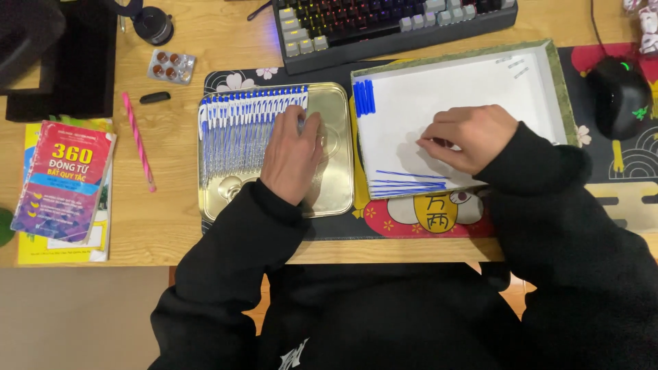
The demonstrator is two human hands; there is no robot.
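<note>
The work in hand looks like pen assembly or sorting, caught midway: the left hand (293,152) lies palm-down on the right end of a tidy row of clear-barrelled ballpoint pens with blue caps (236,130), which are lined up side by side in a shallow gold-coloured metal tray (339,195); its fingers are curled over the last pens, but whether they actually pinch one I cannot tell. The right hand (466,137) rests inside a white rectangular box lid with a green edge (558,82), just beside the tray, with thumb and fingertips drawn together on something small that is hidden under them. In that lid a small cluster of loose blue pen caps (364,97) lies at the upper left corner, and a bundle of thin blue ink refills (408,183) lies along the lower edge, near the right hand but apart from it. Both containers sit on a dark patterned desk mat (425,219), below a backlit keyboard (384,24). Judging from this, the next move calls for a fine pinch on one thin part and for bringing it over to the row without disturbing the neighbouring pens.
</note>
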